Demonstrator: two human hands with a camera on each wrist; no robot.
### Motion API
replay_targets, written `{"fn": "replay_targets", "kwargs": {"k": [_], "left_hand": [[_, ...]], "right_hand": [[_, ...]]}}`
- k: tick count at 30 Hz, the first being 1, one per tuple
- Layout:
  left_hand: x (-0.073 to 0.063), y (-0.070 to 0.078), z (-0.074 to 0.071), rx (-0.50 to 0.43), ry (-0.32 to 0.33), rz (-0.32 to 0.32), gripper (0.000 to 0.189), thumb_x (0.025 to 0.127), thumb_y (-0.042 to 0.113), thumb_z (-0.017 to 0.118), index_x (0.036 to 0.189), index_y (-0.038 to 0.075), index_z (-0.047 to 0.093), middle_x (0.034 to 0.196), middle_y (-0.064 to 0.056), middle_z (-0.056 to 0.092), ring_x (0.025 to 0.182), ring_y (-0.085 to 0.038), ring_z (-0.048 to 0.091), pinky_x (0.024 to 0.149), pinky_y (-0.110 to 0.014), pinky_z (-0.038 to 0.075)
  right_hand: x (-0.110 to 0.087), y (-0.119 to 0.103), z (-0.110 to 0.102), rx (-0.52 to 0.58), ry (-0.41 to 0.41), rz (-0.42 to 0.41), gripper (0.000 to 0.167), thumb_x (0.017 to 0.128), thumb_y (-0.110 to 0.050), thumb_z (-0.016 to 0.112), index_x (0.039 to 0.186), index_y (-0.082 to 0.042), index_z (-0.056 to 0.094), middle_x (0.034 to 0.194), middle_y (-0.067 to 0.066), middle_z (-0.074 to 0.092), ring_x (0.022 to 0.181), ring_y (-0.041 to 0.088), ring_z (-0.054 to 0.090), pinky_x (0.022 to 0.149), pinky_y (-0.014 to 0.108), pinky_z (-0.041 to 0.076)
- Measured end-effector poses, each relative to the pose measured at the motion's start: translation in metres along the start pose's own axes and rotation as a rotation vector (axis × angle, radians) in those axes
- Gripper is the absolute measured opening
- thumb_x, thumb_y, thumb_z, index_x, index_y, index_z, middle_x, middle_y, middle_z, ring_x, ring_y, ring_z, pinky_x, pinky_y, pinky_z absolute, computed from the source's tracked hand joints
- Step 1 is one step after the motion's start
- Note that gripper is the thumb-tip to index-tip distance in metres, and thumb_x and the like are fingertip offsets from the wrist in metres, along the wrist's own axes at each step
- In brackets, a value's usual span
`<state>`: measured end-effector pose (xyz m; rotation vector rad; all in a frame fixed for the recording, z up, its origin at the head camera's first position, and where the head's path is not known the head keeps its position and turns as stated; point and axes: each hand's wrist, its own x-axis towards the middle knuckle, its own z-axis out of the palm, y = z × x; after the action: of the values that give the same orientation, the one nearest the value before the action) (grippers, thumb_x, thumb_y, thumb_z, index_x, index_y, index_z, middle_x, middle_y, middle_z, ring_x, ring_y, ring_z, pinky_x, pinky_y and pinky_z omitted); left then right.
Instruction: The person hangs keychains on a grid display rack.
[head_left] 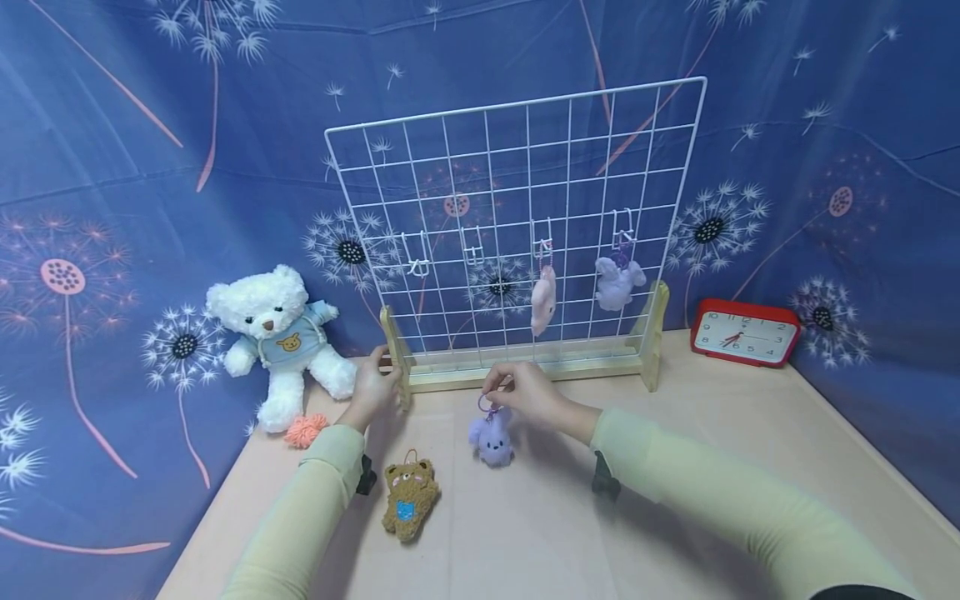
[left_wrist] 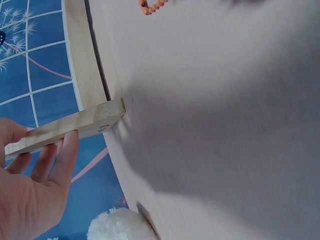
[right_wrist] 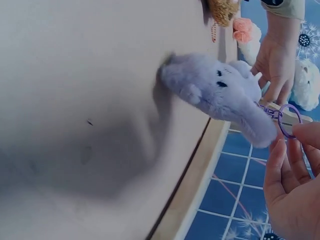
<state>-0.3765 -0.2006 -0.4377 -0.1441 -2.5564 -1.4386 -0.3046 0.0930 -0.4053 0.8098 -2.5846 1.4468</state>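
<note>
In the head view my right hand point(head_left: 527, 395) pinches the purple ring point(right_wrist: 290, 121) of a lilac plush keychain point(head_left: 492, 439), with the plush hanging low in front of the rack. The right wrist view shows the ring between thumb and fingers, the plush's long ears toward the hand. My left hand point(head_left: 372, 387) holds the wooden end support point(left_wrist: 85, 120) of the rack, thumb on one side and fingers on the other. A white wire grid point(head_left: 510, 192) stands in that wooden base. From its hooks hang a pink plush point(head_left: 543, 302) and another lilac plush point(head_left: 619, 283).
A brown bear keychain point(head_left: 410, 500) lies on the table between my forearms. At left sit a white teddy bear point(head_left: 281, 333) in a blue hoodie and a coral pompom point(head_left: 306, 431). A red clock point(head_left: 746, 332) stands at right. Two bare hooks point(head_left: 417, 265) are on the grid's left.
</note>
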Motion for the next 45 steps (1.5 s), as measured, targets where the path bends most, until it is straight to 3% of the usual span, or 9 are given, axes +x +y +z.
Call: {"fn": "replay_targets", "kwargs": {"k": [14, 22, 29, 45], "left_hand": [[-0.001, -0.002, -0.001, 0.028, 0.008, -0.004, 0.052, 0.095, -0.001, 0.057, 0.146, -0.005, 0.045, 0.129, -0.032, 0.058, 0.114, -0.046, 0.060, 0.100, -0.053, 0.052], [-0.001, -0.002, -0.001, 0.018, 0.011, 0.003, 0.052, 0.094, -0.002, 0.058, 0.144, -0.006, 0.046, 0.129, -0.032, 0.059, 0.114, -0.046, 0.061, 0.100, -0.051, 0.053], [0.000, -0.001, -0.001, 0.010, 0.006, 0.011, 0.053, 0.095, -0.001, 0.058, 0.146, -0.006, 0.045, 0.130, -0.032, 0.058, 0.115, -0.045, 0.061, 0.099, -0.051, 0.054], [0.001, -0.001, -0.001, 0.020, 0.007, 0.011, 0.053, 0.095, -0.001, 0.059, 0.146, -0.006, 0.044, 0.130, -0.032, 0.058, 0.115, -0.045, 0.061, 0.098, -0.051, 0.054]], "right_hand": [[0.014, -0.016, -0.011, -0.001, 0.007, -0.032, 0.003, 0.092, -0.001, 0.072, 0.091, -0.003, 0.072, 0.086, 0.003, 0.069, 0.076, 0.023, 0.072, 0.070, 0.027, 0.059], [0.022, -0.029, -0.015, -0.044, 0.035, -0.060, 0.007, 0.090, 0.000, 0.072, 0.089, -0.007, 0.072, 0.083, -0.001, 0.070, 0.075, 0.013, 0.064, 0.069, 0.026, 0.057], [0.031, -0.041, -0.019, -0.048, 0.054, -0.081, 0.008, 0.091, 0.000, 0.073, 0.090, -0.008, 0.073, 0.083, 0.000, 0.069, 0.075, 0.013, 0.063, 0.067, 0.026, 0.055], [0.045, -0.060, -0.036, -0.062, 0.155, -0.091, 0.006, 0.094, -0.003, 0.073, 0.099, -0.003, 0.073, 0.094, 0.004, 0.072, 0.085, 0.018, 0.068, 0.074, 0.028, 0.059]]}}
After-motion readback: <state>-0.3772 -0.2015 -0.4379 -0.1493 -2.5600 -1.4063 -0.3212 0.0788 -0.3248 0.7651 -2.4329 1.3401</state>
